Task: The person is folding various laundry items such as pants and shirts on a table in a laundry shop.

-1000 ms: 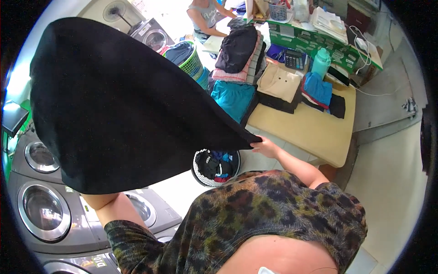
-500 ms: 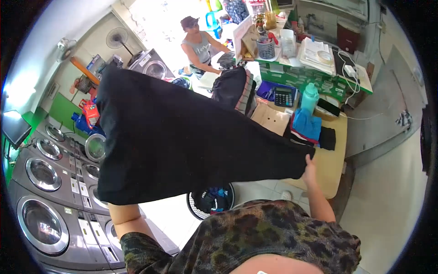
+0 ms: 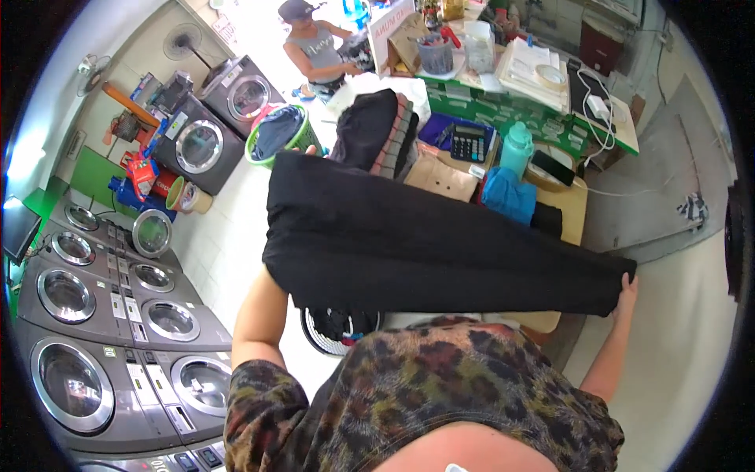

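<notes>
A pair of long black trousers is stretched sideways in front of me, wide at the left end and narrow at the right. My right hand pinches the narrow end, thumb on the near face. Behind the wide end goes my left forearm, and only some fingertips of my left hand show above the upper edge; the cloth hides the rest of that hand. Beyond the trousers, dark folded clothes are heaped on the table, beside a beige folded garment and a blue folded one.
A basket of dark laundry stands below the trousers. Stacked washers line the left. On the table are a calculator, a teal bottle and a phone. Another person stands at the far side near a green basket.
The trousers have gone from a broad spread to a narrower, lengthwise shape. My right hand has moved right with the narrow end, and the wide end has shifted right too. My view has turned slightly.
</notes>
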`<state>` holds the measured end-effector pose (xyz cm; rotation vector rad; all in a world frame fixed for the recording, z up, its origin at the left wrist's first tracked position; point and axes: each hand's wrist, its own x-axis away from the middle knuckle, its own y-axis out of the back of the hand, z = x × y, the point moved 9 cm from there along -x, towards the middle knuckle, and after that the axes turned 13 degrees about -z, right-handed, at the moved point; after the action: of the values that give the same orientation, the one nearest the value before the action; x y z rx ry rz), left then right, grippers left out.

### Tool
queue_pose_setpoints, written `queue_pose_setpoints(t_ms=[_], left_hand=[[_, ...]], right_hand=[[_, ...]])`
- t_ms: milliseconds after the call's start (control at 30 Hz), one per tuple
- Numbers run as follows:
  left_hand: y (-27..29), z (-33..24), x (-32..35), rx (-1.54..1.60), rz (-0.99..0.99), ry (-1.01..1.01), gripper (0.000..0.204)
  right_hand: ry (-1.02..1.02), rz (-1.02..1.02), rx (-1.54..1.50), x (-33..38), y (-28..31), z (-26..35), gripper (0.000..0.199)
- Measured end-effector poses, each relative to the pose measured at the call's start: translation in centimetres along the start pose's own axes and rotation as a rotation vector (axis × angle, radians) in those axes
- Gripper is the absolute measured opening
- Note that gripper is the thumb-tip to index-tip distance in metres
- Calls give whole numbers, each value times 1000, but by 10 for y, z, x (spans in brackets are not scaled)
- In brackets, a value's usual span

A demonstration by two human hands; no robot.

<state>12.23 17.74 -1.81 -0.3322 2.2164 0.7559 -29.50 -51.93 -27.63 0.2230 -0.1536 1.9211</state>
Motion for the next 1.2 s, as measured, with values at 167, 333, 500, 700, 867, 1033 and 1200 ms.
queue_pose_setpoints(t_ms=[167,333,500,700,867,1033,1200], left_hand=[[-83,18,70,-109,237,-16,44],[-92,29,146,-209,429,-98,45],[-92,77,160,-324,589,-192,46],[-84,53,159,-451,638,-220,50],[-72,66,160,-516,570,-36,50],[-73,83,168,-533,512,130,51],[-82,106,187,-504,518,259,52]], right_hand=[[54,-54,252,-37,50,1,57],[-13,-16,379,-38,63,-5,56],[44,-50,277,-53,80,-14,36],[93,-222,453,-48,88,-7,43],[-109,-78,343,-54,85,-29,68],[-58,-113,444,-64,87,-44,71],[-11,-47,654,-14,8,3,62]])
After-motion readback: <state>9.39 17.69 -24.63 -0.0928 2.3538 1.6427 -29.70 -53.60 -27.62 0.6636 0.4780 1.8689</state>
